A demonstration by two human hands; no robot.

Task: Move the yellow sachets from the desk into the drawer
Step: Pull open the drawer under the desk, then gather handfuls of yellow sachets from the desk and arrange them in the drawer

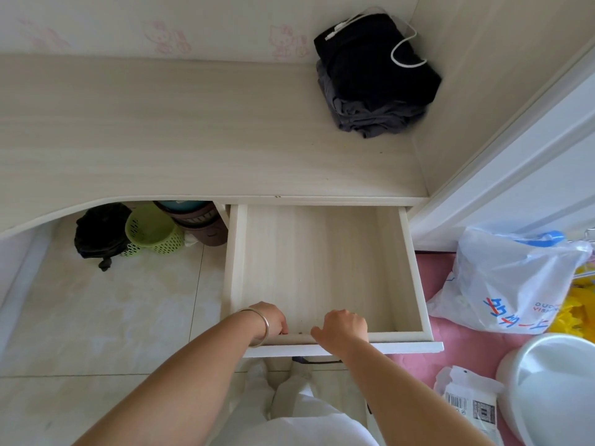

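Observation:
The pale wooden drawer (415, 268) under the desk (193, 130) is pulled far out, and nothing lies inside it. My left hand (269, 318), with a silver bangle on the wrist, grips the drawer's front edge on the left. My right hand (344, 328) grips the same front edge a little to the right. No yellow sachets show on the desk top. Something yellow (576, 304) lies at the far right edge, partly hidden behind a plastic bag.
Folded dark clothes (376, 78) with a white cable sit at the desk's back right corner. Under the desk stand a black bag (96, 230), a green basket (151, 230) and brown pots (199, 220). A white plastic bag (508, 278), a white basin (550, 387) and a packet (467, 403) lie on the pink surface at right.

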